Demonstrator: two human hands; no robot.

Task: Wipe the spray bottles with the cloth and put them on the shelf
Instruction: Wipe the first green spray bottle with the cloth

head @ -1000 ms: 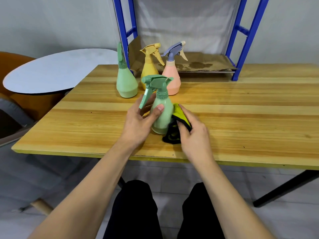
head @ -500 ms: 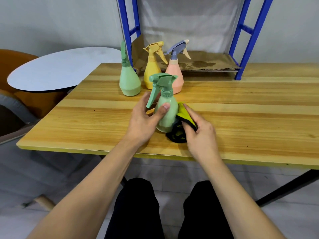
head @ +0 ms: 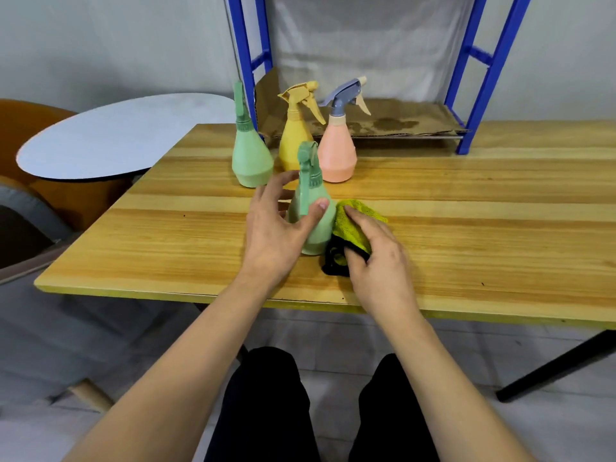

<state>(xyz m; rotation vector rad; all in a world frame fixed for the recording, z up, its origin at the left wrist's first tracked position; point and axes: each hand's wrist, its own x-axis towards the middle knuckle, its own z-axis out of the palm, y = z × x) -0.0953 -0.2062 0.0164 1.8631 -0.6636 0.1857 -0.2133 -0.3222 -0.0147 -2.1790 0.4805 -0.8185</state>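
Note:
A small green spray bottle (head: 317, 225) stands upright on the wooden table (head: 466, 235), its trigger pointing toward me. My left hand (head: 276, 231) wraps it from the left, thumb on its front. My right hand (head: 376, 261) presses a yellow-green cloth with a black edge (head: 353, 225) against the bottle's right side. Behind stand three more bottles: a green one (head: 250, 158), a yellow one (head: 295, 135) and a pink one with a grey-blue sprayer (head: 338, 148). The blue-framed shelf (head: 473, 81) stands at the table's back, its low board lined with brown cardboard (head: 400, 121).
A round white table (head: 110, 138) sits to the left, with an orange chair (head: 26, 118) beyond it. The wooden table's front edge runs just under my wrists. My dark-trousered knees are below it.
The held green bottle has been turned, so its trigger points toward me instead of to the left. Both hands stay on it and on the cloth.

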